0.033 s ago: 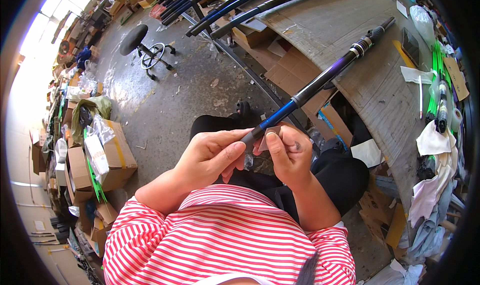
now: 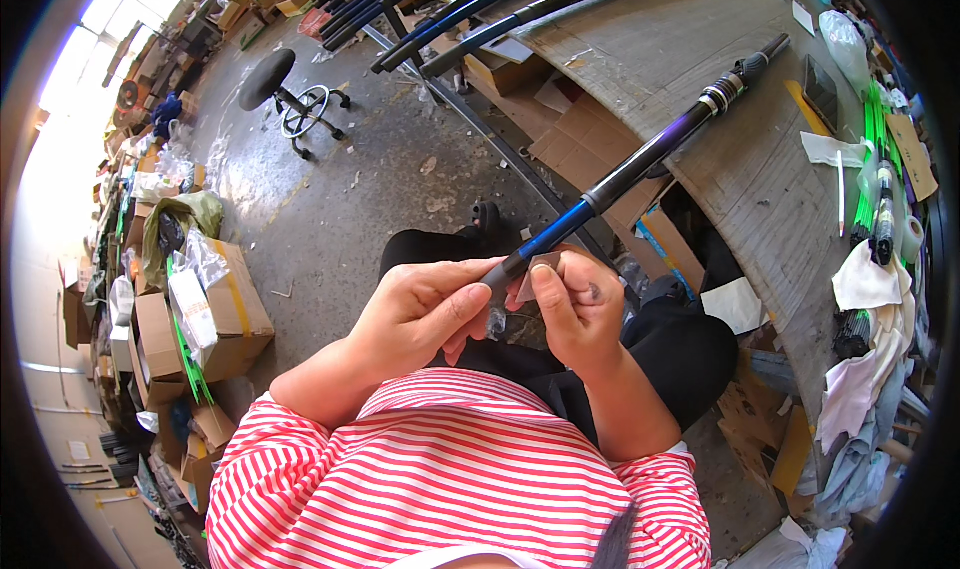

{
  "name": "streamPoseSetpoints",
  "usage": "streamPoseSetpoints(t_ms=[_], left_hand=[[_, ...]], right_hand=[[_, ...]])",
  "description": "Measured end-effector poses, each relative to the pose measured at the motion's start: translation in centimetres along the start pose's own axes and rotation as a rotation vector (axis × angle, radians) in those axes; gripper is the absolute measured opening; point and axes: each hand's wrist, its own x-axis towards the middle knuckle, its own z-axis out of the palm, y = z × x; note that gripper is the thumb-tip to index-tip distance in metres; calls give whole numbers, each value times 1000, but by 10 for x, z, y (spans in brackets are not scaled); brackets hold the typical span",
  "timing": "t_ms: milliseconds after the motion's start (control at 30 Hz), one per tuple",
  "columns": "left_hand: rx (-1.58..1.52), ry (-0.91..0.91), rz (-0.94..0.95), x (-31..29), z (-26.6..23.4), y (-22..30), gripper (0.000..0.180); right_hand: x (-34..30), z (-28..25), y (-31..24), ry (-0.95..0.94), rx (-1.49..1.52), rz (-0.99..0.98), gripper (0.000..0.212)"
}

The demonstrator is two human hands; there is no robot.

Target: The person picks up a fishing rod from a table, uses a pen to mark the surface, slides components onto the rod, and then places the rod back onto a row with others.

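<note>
Grip (image 2: 425,307), left, closed on rod (image 2: 655,151).

Left hand (image 2: 425,305) on blue-black rod (image 2: 648,161), right hand (image 2: 580,297) pinching small brownish sheet (image 2: 527,287), black stool (image 2: 267,79) beyond

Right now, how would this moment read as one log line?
left hand: holding near end of rod | right hand: pinching small flat piece beside rod | rod: blue-and-black, crossing table edge | stool: black-seated

Rod (image 2: 652,151) looks glossy + smooth w/ shiny metal-look rings (image 2: 722,94); grey end (image 2: 497,275) is matt. Small brownish sheet (image 2: 530,278): matt. Tabletop (image 2: 760,184): worn, dull, wood-look. Box (image 2: 228,319): matt cardbd. Bag (image 2: 845,44): glossy, crinkly plastic.
</note>
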Motion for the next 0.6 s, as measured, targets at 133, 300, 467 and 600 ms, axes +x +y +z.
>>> streamPoseSetpoints(t_ms=[133, 300, 467, 600], left_hand=[[89, 9, 46, 0, 1, 2, 29], [183, 27, 171, 1, 1, -3, 28], [327, 70, 272, 0, 4, -2, 28], [469, 108, 329, 1, 5, 1, 30]], right_hand=[[0, -1, -1, -20, -33, -12, 16], [-1, -1, -1, -6, 6, 14, 16], [-2, -5, -4, -83, -14, 27, 17], [0, -6, -4, -91, -5, 6, 17]])
